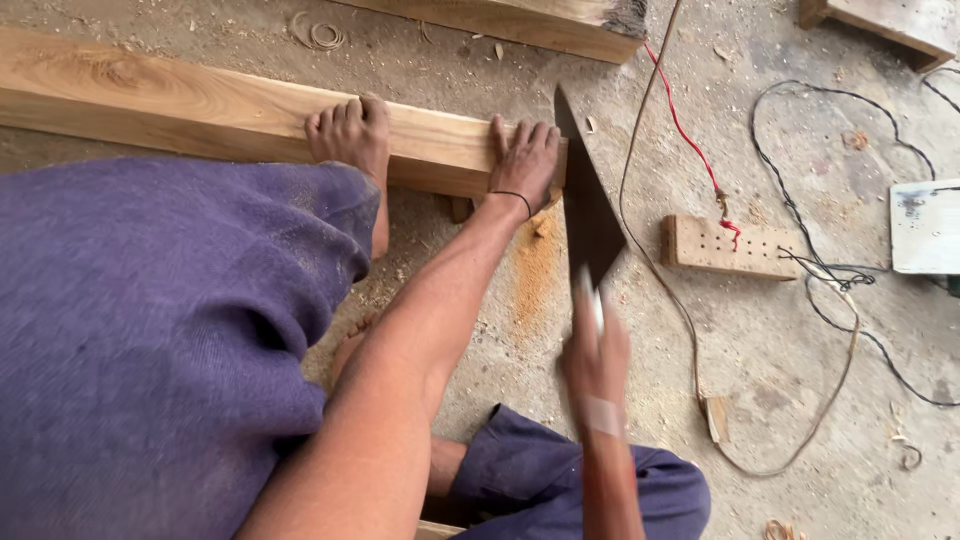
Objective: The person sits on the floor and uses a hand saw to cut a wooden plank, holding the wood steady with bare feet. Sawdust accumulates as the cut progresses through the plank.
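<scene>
A long pale wooden beam [180,105] lies across the dusty floor. My left hand [525,160] presses flat on its right end, fingers spread on top. My bare foot [352,135] also rests on the beam, left of that hand. My right hand [595,355] grips the handle of a dark hand saw [588,205], whose blade runs up to the beam's right end, just beside my left hand. A small heap of orange sawdust [533,275] lies on the floor under the cut.
A small wooden block with holes [725,245] lies right of the saw. Red and black wires [800,190] loop over the floor. Another beam [530,22] lies at the top, with a white board [925,228] at the right edge.
</scene>
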